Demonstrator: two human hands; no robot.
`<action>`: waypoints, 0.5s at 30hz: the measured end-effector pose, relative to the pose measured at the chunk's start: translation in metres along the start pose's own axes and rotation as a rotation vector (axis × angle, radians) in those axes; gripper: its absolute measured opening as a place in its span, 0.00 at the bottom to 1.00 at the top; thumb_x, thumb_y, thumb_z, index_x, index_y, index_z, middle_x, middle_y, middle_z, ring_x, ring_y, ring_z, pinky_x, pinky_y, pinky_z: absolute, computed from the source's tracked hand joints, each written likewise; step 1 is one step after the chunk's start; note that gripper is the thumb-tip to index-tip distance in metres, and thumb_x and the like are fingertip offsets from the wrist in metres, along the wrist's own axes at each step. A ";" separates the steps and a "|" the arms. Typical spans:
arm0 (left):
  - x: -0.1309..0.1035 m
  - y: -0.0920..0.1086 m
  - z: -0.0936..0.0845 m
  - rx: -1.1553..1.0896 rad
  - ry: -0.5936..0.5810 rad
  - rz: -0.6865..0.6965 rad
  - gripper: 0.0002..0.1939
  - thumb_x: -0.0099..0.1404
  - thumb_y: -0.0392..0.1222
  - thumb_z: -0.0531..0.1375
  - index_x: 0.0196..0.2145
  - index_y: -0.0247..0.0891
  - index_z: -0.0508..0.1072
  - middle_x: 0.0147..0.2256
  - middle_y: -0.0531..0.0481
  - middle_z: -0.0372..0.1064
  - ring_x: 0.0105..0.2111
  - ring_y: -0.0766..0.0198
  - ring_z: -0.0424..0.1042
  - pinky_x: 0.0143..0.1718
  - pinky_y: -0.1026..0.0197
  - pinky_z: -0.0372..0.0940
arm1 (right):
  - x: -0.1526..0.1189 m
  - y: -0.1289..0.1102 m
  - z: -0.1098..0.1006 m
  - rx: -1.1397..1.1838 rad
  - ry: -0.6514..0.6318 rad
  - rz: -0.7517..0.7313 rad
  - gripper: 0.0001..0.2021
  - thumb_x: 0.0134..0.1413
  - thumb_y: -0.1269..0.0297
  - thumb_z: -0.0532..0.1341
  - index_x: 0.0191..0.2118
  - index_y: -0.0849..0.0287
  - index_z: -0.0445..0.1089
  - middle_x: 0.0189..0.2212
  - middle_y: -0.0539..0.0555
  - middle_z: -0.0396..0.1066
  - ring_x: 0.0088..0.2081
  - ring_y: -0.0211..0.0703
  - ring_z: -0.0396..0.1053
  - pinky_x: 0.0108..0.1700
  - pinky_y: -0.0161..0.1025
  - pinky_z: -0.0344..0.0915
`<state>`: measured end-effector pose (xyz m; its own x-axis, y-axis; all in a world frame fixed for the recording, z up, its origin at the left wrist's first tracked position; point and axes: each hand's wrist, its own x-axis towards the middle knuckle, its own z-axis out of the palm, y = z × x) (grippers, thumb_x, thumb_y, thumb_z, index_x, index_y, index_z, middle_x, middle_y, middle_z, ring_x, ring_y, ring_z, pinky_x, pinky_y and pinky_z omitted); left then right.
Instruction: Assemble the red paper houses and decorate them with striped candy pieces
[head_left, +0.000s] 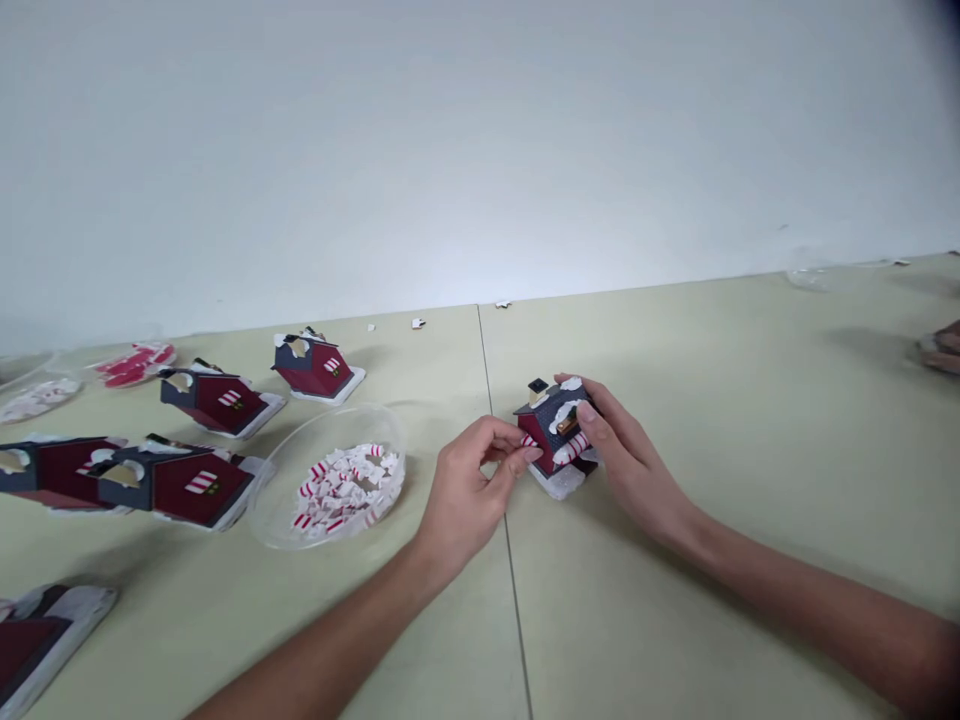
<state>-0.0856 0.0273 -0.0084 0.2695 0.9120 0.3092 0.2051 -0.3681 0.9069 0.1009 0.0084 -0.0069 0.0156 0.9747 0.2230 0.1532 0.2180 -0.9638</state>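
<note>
A small model house (545,437) with dark red walls, a grey roof and white snow patches stands on the table. My right hand (626,455) grips it from the right, thumb over the roof and fingers behind. At the red side wall, my left hand (480,480) pinches a small red-and-white striped piece (528,440) against the house. A thicker striped bar (571,449) runs along the roof's lower edge. To the left, a clear round dish (279,538) holds many small white and striped pieces (349,490).
Similar red houses stand at the left, including a front one (180,485), a middle one (202,400) and a back one (311,365). Red pieces (136,364) lie in a far-left dish. Small scraps (418,323) lie by the wall (480,150). A brown object (941,350) sits far right.
</note>
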 end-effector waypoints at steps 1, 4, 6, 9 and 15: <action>0.000 0.001 0.000 -0.003 0.006 -0.005 0.07 0.65 0.43 0.64 0.35 0.37 0.73 0.34 0.50 0.75 0.34 0.65 0.74 0.38 0.64 0.68 | 0.000 0.001 0.000 -0.004 0.001 -0.007 0.24 0.68 0.43 0.51 0.61 0.50 0.63 0.56 0.54 0.69 0.55 0.48 0.68 0.57 0.45 0.65; 0.000 0.004 0.000 -0.011 0.012 -0.009 0.06 0.65 0.42 0.64 0.35 0.37 0.74 0.34 0.49 0.76 0.34 0.65 0.75 0.38 0.64 0.69 | 0.001 0.003 -0.002 -0.014 0.002 -0.015 0.24 0.69 0.43 0.51 0.61 0.49 0.63 0.58 0.54 0.67 0.56 0.48 0.66 0.59 0.45 0.63; -0.001 0.004 0.000 -0.016 0.010 -0.004 0.06 0.65 0.42 0.64 0.35 0.37 0.74 0.34 0.49 0.76 0.35 0.65 0.75 0.38 0.64 0.69 | 0.000 0.004 -0.002 -0.019 -0.001 -0.014 0.24 0.69 0.43 0.51 0.62 0.49 0.63 0.58 0.54 0.67 0.56 0.48 0.67 0.58 0.45 0.64; -0.001 0.004 -0.001 -0.012 0.006 0.009 0.06 0.65 0.43 0.64 0.36 0.38 0.74 0.35 0.49 0.76 0.35 0.65 0.75 0.39 0.63 0.70 | 0.000 0.003 -0.001 -0.014 0.006 -0.018 0.24 0.69 0.43 0.51 0.62 0.49 0.63 0.58 0.54 0.67 0.55 0.48 0.67 0.58 0.45 0.64; 0.001 0.000 -0.002 -0.007 -0.018 0.003 0.09 0.64 0.45 0.66 0.35 0.39 0.71 0.33 0.52 0.72 0.33 0.66 0.71 0.40 0.62 0.68 | -0.001 0.001 -0.001 0.000 -0.035 -0.027 0.23 0.68 0.44 0.52 0.61 0.50 0.63 0.57 0.54 0.67 0.54 0.48 0.67 0.58 0.44 0.63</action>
<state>-0.0875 0.0284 -0.0075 0.2872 0.9074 0.3068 0.1981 -0.3696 0.9078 0.1025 0.0072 -0.0076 -0.0236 0.9695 0.2438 0.1532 0.2445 -0.9575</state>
